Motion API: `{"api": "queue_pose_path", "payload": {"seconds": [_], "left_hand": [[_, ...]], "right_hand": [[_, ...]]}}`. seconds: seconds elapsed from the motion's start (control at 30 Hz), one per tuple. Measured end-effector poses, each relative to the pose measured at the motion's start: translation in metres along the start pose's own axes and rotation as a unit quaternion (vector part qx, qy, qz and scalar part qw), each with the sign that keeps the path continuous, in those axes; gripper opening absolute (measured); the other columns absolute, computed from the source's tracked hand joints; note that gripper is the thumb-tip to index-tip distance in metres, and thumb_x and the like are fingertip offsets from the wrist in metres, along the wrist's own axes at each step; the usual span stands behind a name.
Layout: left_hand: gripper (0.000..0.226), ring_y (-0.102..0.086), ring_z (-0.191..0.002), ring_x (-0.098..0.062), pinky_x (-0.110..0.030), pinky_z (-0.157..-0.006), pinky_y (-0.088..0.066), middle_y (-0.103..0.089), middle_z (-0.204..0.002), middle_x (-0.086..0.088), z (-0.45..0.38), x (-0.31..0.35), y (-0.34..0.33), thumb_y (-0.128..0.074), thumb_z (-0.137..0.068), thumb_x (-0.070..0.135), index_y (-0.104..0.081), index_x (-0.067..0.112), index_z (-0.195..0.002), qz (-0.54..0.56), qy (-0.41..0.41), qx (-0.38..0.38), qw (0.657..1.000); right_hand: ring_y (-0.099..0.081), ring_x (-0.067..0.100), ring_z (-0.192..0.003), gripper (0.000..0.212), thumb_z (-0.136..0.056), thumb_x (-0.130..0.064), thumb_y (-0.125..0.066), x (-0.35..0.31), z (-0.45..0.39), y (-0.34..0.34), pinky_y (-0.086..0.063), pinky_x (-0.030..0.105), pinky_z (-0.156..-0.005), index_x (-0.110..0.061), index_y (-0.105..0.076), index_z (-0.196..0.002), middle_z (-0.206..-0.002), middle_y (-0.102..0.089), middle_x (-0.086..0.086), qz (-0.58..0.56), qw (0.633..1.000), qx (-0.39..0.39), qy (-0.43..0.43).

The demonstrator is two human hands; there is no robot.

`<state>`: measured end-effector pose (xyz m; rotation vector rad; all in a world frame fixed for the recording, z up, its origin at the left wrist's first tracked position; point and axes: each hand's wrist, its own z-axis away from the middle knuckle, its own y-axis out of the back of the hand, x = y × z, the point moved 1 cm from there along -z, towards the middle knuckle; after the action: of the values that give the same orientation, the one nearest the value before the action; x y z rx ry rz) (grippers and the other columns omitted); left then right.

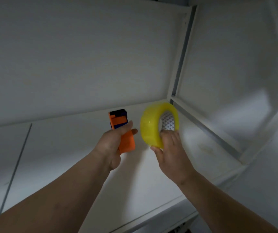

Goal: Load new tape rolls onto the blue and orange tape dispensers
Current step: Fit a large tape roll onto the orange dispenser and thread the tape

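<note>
Our hands are raised above the white desk [67, 157]. The right hand [170, 148] is closed on one yellow tape roll [151, 128], held on edge with its core opening facing us. The left hand [113, 143] is wrapped around one orange and blue tape dispenser [119, 125], long axis pointing away toward the wall. The two items sit near each other, apart. The desk surface around them is open.
</note>
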<state>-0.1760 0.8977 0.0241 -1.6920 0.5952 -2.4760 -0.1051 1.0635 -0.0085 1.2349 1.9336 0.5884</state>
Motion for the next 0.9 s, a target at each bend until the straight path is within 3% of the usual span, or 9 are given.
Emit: {"api": "queue_pose_path", "payload": {"seconds": [0.1,0.17,0.27,0.4,0.53,0.67,0.77,0.83,0.9], "left_hand": [[0.053,-0.073,-0.087,-0.023,-0.038,-0.084,-0.056,-0.079,-0.096,-0.004,0.004,0.012,0.012,-0.079,-0.059,0.043,-0.071,0.021,-0.106,0.001,0.001,-0.060,0.998],[0.055,-0.075,-0.086,-0.022,-0.034,-0.077,-0.061,-0.079,-0.101,-0.007,0.007,0.017,0.023,-0.079,-0.058,0.041,-0.071,0.018,-0.107,0.006,0.001,-0.091,0.996],[0.051,-0.075,-0.085,-0.020,-0.030,-0.070,-0.062,-0.077,-0.104,-0.009,0.010,0.022,0.042,-0.078,-0.060,0.031,-0.070,0.014,-0.108,-0.011,-0.011,-0.111,0.994],[0.045,-0.075,-0.080,-0.019,-0.029,-0.068,-0.060,-0.078,-0.096,-0.006,0.014,0.026,0.061,-0.078,-0.058,0.023,-0.071,0.015,-0.102,-0.037,-0.035,-0.110,0.993],[0.047,-0.075,-0.081,-0.020,-0.028,-0.067,-0.058,-0.077,-0.096,-0.008,0.021,0.025,0.073,-0.080,-0.060,0.020,-0.070,0.011,-0.105,-0.056,-0.095,-0.068,0.992],[0.051,-0.070,-0.086,-0.025,-0.027,-0.066,-0.058,-0.066,-0.110,-0.031,0.035,0.020,0.084,-0.079,-0.074,0.006,-0.059,-0.005,-0.120,-0.102,-0.143,0.004,0.985],[0.058,-0.064,-0.076,-0.015,-0.021,-0.061,-0.053,-0.058,-0.095,-0.019,0.049,0.017,0.088,-0.083,-0.071,0.006,-0.053,-0.006,-0.119,-0.124,-0.170,0.028,0.977],[0.069,-0.061,-0.087,-0.022,-0.027,-0.071,-0.051,-0.056,-0.100,-0.016,0.057,0.014,0.091,-0.086,-0.063,0.012,-0.051,-0.005,-0.121,-0.121,-0.179,0.033,0.976],[0.076,-0.059,-0.094,-0.029,-0.035,-0.081,-0.049,-0.057,-0.104,-0.019,0.067,0.011,0.096,-0.085,-0.059,0.017,-0.050,-0.006,-0.122,-0.116,-0.185,0.041,0.975]], "right_hand": [[-0.049,0.028,-0.106,0.025,-0.087,-0.015,-0.060,-0.022,-0.004,-0.014,-0.030,0.056,-0.108,-0.003,-0.053,-0.107,-0.108,-0.056,0.015,0.000,0.999,-0.024,0.048],[-0.049,0.027,-0.106,0.027,-0.087,-0.016,-0.061,-0.033,-0.004,-0.024,-0.029,0.056,-0.110,-0.004,-0.050,-0.109,-0.107,-0.056,0.015,0.005,0.997,-0.031,0.069],[-0.046,0.023,-0.105,0.031,-0.085,-0.015,-0.063,-0.046,-0.003,-0.035,-0.040,0.057,-0.100,-0.006,-0.046,-0.110,-0.106,-0.056,0.016,-0.010,0.996,-0.036,0.080],[-0.048,0.023,-0.095,0.029,-0.084,-0.016,-0.064,-0.061,-0.002,-0.041,-0.046,0.042,-0.092,-0.007,-0.046,-0.105,-0.101,-0.054,0.013,-0.023,0.994,-0.061,0.086],[-0.051,0.026,-0.099,0.032,-0.074,-0.021,-0.068,-0.076,-0.015,-0.038,-0.037,0.046,-0.100,-0.006,-0.053,-0.098,-0.101,-0.057,0.008,-0.003,0.991,-0.127,0.041],[-0.054,0.015,-0.101,0.034,-0.065,-0.027,-0.056,-0.097,-0.040,-0.016,-0.043,0.022,-0.086,-0.018,-0.056,-0.098,-0.104,-0.060,0.001,-0.277,0.948,-0.067,-0.139],[-0.057,0.008,-0.095,0.027,-0.079,-0.032,-0.062,-0.102,-0.057,-0.010,-0.042,0.018,-0.077,-0.023,-0.058,-0.105,-0.109,-0.062,0.002,-0.343,0.913,-0.013,-0.221],[-0.057,0.009,-0.090,0.025,-0.085,-0.035,-0.060,-0.107,-0.064,-0.011,-0.045,0.025,-0.080,-0.020,-0.063,-0.105,-0.111,-0.063,0.006,-0.325,0.917,-0.042,-0.226],[-0.058,0.011,-0.077,0.024,-0.087,-0.036,-0.057,-0.114,-0.064,-0.014,-0.048,0.039,-0.077,-0.014,-0.066,-0.087,-0.095,-0.066,0.012,-0.317,0.924,-0.063,-0.203]]}}
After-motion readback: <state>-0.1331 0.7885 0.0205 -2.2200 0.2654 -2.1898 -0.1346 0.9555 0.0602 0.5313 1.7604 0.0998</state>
